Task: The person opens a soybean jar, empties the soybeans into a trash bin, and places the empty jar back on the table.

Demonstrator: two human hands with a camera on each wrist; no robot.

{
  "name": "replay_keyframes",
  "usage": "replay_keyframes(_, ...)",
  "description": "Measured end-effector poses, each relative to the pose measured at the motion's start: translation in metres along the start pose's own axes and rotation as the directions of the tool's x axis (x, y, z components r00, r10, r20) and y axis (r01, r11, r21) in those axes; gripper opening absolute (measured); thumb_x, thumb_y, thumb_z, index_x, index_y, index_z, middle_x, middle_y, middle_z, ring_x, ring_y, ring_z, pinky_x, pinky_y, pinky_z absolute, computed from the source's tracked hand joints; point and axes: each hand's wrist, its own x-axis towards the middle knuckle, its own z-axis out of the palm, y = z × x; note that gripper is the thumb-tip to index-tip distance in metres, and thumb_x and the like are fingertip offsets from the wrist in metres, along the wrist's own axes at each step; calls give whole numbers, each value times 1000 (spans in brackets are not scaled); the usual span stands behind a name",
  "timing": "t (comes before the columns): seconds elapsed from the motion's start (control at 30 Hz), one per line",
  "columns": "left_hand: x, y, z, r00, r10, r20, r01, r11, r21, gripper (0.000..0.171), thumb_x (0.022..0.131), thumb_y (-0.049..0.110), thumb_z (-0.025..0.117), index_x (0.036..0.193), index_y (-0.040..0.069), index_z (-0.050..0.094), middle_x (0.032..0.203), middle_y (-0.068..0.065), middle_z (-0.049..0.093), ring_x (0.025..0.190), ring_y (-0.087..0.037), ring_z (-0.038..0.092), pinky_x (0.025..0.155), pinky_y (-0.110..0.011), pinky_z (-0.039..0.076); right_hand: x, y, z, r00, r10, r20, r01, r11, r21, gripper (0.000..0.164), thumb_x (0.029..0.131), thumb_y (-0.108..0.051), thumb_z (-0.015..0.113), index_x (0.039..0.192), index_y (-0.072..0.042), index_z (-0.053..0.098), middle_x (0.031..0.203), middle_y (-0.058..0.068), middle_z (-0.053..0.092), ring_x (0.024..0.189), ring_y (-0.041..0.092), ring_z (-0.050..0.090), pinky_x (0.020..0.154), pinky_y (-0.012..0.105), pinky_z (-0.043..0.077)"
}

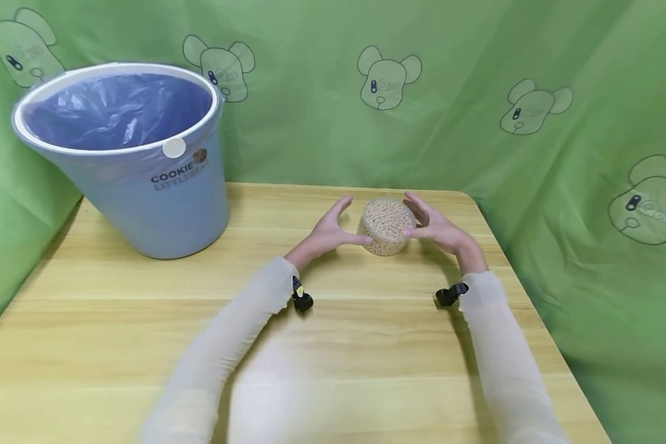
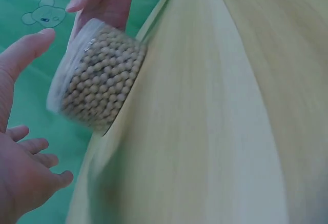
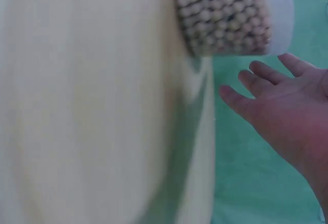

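Two-handed approach to a round, clear jar of pale beans (image 1: 387, 229). The jar stands upright near the far edge of the wood-grain surface (image 1: 355, 345), right of centre, between the two hands; its flat base presumably keeps it steady without support. The left hand (image 1: 333, 232) lies on one side and the right hand (image 1: 437, 229) on the other, palms turned inward. In each, the grip is apart: thumb and fingers are spread, clamped on nothing. The left wrist view shows a gap between the left hand and the jar; whether the right hand's fingertips touch the wall cannot be told. The opposed placement suits a wide, smooth cylinder, which would probably slip or tip more readily if pressed from one side alone. A whitish band rings the jar's top; whether it is a lid is unclear.

At the far left stands a blue bin (image 1: 169, 209), its plastic liner (image 1: 122, 111) spread around the inside under a white rim ring (image 1: 173, 148), likely so that the mouth stays open. Small black cameras (image 1: 302, 300) sit at the wrists, evidently to view each hand's work.
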Motion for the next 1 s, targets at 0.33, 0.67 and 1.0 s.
replay_keyframes(0.33, 17, -14, 30, 1000, 6, 14, -4, 995, -102, 117, 66, 12, 96, 161, 17, 26, 167, -2, 31, 156, -24, 26, 127, -45, 21, 6, 18, 13, 998, -9, 68, 9, 1000, -9, 112, 81, 7, 78, 165, -21, 10, 168, 15, 20, 152, 36, 27, 125, 54, 18)
replay_keyframes(0.67, 27, -22, 38, 999, 40, -9, -41, 986, -159, 111, 65, 1, 94, 158, 14, 34, 158, -6, 44, 143, -25, 47, 120, -33, 36, 6, 16, 15, 999, -21, 41, 22, 1000, -12, 111, 75, 11, 81, 163, -15, 19, 164, 17, 28, 147, 31, 36, 125, 50, 24)
replay_keyframes(1.0, 21, -21, 29, 999, 36, -38, -43, 975, -217, 105, 65, -4, 92, 155, 10, 39, 156, -8, 47, 144, -23, 47, 120, -29, 36, 8, 6, 21, 1000, 5, 3, -5, 999, -35, 107, 73, 10, 83, 161, -7, 24, 159, 21, 36, 138, 21, 45, 122, 38, 32)
